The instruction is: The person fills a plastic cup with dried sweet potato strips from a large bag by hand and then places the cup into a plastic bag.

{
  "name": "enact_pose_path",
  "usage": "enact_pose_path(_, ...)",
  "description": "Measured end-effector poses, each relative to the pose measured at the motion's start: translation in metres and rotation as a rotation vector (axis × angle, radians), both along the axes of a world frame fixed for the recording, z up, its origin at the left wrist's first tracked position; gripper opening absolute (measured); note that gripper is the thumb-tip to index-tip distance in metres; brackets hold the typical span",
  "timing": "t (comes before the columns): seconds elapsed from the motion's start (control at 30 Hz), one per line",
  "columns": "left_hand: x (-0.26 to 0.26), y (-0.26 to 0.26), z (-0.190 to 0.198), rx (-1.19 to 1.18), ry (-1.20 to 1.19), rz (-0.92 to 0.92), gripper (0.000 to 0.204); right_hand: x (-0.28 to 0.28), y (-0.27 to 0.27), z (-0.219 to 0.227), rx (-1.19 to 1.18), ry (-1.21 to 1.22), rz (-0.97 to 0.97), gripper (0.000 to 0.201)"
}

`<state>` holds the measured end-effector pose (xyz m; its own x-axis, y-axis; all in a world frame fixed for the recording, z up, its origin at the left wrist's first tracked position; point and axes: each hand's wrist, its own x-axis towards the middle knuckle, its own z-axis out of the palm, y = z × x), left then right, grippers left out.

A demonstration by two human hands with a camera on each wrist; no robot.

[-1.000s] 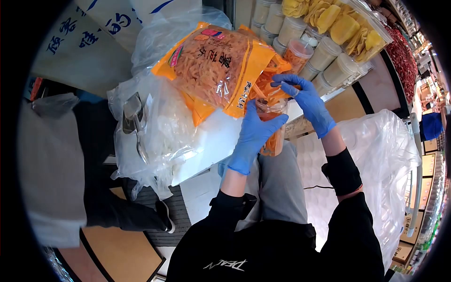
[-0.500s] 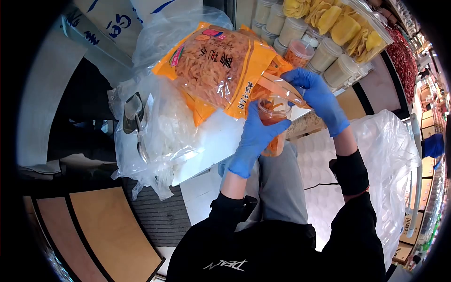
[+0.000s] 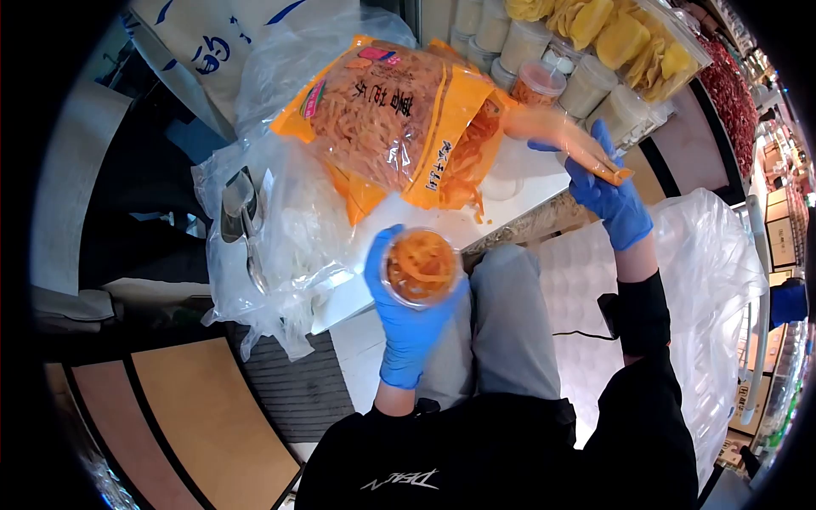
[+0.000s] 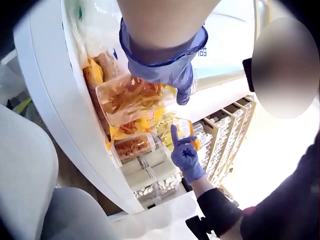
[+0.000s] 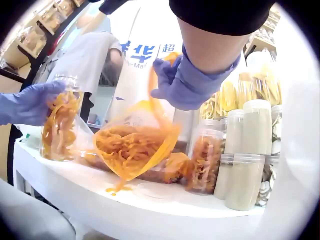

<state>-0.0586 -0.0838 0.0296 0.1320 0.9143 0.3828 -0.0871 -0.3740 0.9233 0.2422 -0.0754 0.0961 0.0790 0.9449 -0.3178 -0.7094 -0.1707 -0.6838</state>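
Observation:
My blue-gloved left hand [image 3: 408, 336] grips a clear plastic jar [image 5: 61, 125] filled with orange dried strips. Seen from above in the head view, the jar's mouth is uncovered, in front of the table edge. In my gloved right hand [image 3: 614, 204] is a long, flat orange strip [image 3: 586, 153], blurred by motion and held up to the right of the bag. The large orange-edged bag [image 3: 374, 127] of dried strips lies on the white table, its open end facing the right wrist camera. A few loose strips [image 5: 117, 190] lie at its mouth.
A clear round lid [image 3: 503, 185] lies on the table beside the bag. Behind are another jar of orange strips [image 5: 205, 160], several jars of pale contents [image 5: 257, 127] and a box of yellow slices [image 3: 625, 47]. A metal scoop [image 3: 240, 200] rests on clear plastic bags to the left.
My left hand has carried the jar from the bag's mouth toward my body, over the table's front. My right hand has drawn the orange strip away to the right. A bystander at left has moved back.

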Motion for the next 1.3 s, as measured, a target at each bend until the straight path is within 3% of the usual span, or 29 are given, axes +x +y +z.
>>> enact_pose_path(0.03, -0.002, 0.004, -0.003, -0.061, -0.028, 0.039, 0.091, -0.008, -0.006, 0.006, -0.146, -0.029, -0.196, 0.04)
enact_pose_path(0.1, -0.005, 0.013, -0.013, -0.085, -0.001, 0.103, 0.093, -0.006, -0.014, 0.001, -0.061, -0.316, -0.058, 0.037)
enact_pose_path(0.13, -0.003, 0.022, -0.02, -0.048, 0.051, 0.124, 0.094, 0.007, -0.013, 0.001, 0.116, -0.244, 0.227, 0.027)
enact_pose_path(0.33, 0.012, 0.024, -0.016, -0.036, 0.132, 0.165, 0.102, 0.011, -0.008, 0.002, 0.289, -0.028, 0.07, 0.035)
enact_pose_path(0.4, 0.002, 0.001, -0.029, -0.044, 0.277, 0.195, 0.103, 0.011, -0.008, 0.009, 0.256, -0.251, -0.018, 0.034)
enact_pose_path(0.43, -0.004, -0.021, -0.031, 0.038, 0.345, 0.229, 0.093, 0.011, -0.008, 0.011, 0.24, -0.358, -0.066, 0.034)
enact_pose_path(0.5, -0.009, -0.048, -0.023, 0.258, 0.468, 0.108, 0.075, 0.022, -0.005, 0.008, 0.292, -0.166, -0.054, 0.03)
enact_pose_path(0.57, 0.0, -0.052, -0.009, 0.461, 0.495, -0.154, 0.059, 0.023, -0.004, 0.006, 0.315, -0.028, -0.044, 0.024)
enact_pose_path(0.63, 0.039, -0.033, 0.004, 0.427, 0.499, -0.217, 0.054, 0.018, -0.006, 0.013, 0.311, 0.05, -0.038, 0.02)
enact_pose_path(0.7, 0.086, 0.003, 0.012, 0.235, 0.516, -0.142, 0.056, 0.016, -0.006, 0.007, 0.307, -0.018, -0.094, 0.022)
enact_pose_path(0.8, 0.143, 0.064, 0.019, 0.161, 0.692, 0.01, 0.059, 0.011, -0.011, 0.008, 0.224, -0.078, -0.236, 0.027)
enact_pose_path(0.87, 0.165, 0.094, 0.016, 0.111, 0.815, -0.013, 0.047, 0.01, -0.012, 0.007, 0.194, -0.053, -0.304, 0.03)
enact_pose_path(0.97, 0.178, 0.12, 0.02, 0.103, 0.947, -0.032, 0.032, 0.024, -0.013, -0.001, 0.242, 0.106, -0.364, 0.03)
enact_pose_path(1.0, 0.178, 0.125, 0.021, 0.108, 0.985, -0.039, 0.029, 0.02, -0.012, 0.006, 0.242, 0.102, -0.501, 0.028)
enact_pose_path(1.1, 0.18, 0.126, 0.02, 0.104, 1.045, 0.024, 0.028, 0.016, 0.002, 0.009, 0.416, 0.238, -0.618, 0.027)
enact_pose_path(1.13, 0.181, 0.128, 0.018, 0.106, 1.059, 0.024, 0.028, 0.011, 0.006, 0.02, 0.377, 0.283, -0.691, 0.027)
enact_pose_path(1.23, 0.18, 0.129, 0.018, 0.087, 1.098, 0.014, 0.03, 0.009, 0.019, 0.034, 0.428, 0.517, -0.732, 0.029)
enact_pose_path(1.3, 0.18, 0.129, 0.018, 0.053, 1.121, 0.002, 0.03, 0.019, 0.032, 0.019, 0.706, 0.726, -0.538, 0.029)
